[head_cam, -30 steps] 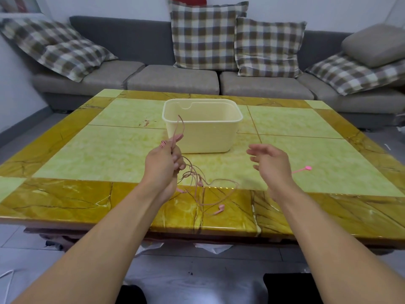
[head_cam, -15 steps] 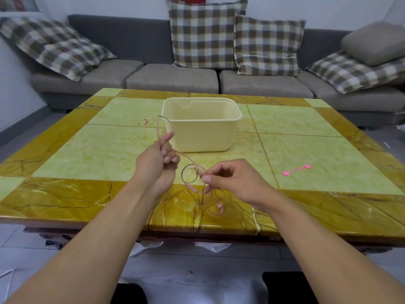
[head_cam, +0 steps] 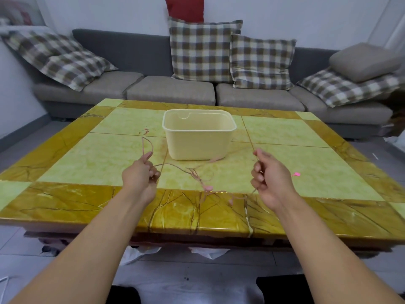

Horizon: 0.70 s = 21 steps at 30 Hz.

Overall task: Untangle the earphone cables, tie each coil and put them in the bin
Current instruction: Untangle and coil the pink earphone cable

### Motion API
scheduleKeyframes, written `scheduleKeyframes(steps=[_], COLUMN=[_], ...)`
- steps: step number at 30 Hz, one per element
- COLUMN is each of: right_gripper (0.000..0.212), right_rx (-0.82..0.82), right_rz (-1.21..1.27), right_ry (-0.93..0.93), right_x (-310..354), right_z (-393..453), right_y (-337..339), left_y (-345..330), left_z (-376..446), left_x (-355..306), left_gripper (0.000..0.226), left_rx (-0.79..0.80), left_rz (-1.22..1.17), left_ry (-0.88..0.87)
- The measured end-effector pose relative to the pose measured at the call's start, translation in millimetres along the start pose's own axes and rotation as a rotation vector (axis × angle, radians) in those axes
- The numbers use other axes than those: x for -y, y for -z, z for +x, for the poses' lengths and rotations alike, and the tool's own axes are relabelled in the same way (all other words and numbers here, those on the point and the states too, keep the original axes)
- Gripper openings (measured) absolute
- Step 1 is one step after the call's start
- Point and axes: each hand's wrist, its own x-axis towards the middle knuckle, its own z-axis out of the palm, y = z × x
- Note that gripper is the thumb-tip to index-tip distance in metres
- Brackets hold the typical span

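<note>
A thin pink earphone cable [head_cam: 175,166] stretches above the table between my two hands, with a tangled part and pink earbuds [head_cam: 207,188] hanging near the middle. My left hand [head_cam: 140,176] grips one end, and a loop of cable sticks up above its fingers. My right hand [head_cam: 268,174] pinches another strand, pulled out to the right. The cream plastic bin [head_cam: 198,145] stands behind the cable at the table's centre; nothing shows inside it from here.
A pink tie [head_cam: 296,174] lies on the yellow-green marble table [head_cam: 285,137] just right of my right hand. A grey sofa [head_cam: 171,91] with checked cushions runs behind the table. White bags lie on the floor under the near table edge.
My right hand took hold of the cable near my left hand, then pulled away to the right, drawing the cable out between the hands. The view has tilted up slightly.
</note>
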Motion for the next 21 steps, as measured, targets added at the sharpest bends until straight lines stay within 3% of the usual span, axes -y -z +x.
scheduleKeyframes(steps=[3, 6, 8, 9, 12, 15, 18, 21], right_gripper=[0.016, 0.015, 0.035, 0.051, 0.063, 0.055, 0.013, 0.005], right_rx=[-0.080, 0.149, 0.273, 0.253, 0.325, 0.553, 0.545, 0.460], right_rz=[-0.263, -0.841, -1.207, -1.299, -1.120, -1.014, -0.964, -0.720], right_ry=[-0.096, -0.156, -0.049, 0.066, 0.425, 0.411, 0.387, 0.328], right_x=[-8.6, -14.1, -21.8, -23.9, -19.0, -26.7, -34.8, -24.0], right_z=[1.0, -7.1, -12.8, -16.0, -40.3, -52.8, -51.7, -52.3], right_y=[7.0, 6.4, 0.9, -4.3, -32.2, -52.1, -51.4, -43.8], left_y=[0.0, -2.8, -7.1, -9.4, -16.6, -23.9, -23.9, -16.6], left_z=[-9.6, -19.1, -28.6, -34.4, -52.3, -65.8, -63.4, -50.3], left_x=[-8.4, -16.8, -19.9, -21.3, -23.3, -23.8, -27.1, -26.6], left_gripper=[0.041, 0.042, 0.042, 0.041, 0.038, 0.036, 0.038, 0.044], left_rx=[0.051, 0.123, 0.213, 0.268, 0.471, 0.590, 0.517, 0.322], left_rz=[-0.053, -0.062, -0.055, -0.056, -0.047, -0.034, -0.031, 0.046], left_ry=[-0.041, -0.040, -0.013, 0.008, 0.089, 0.128, 0.067, -0.003])
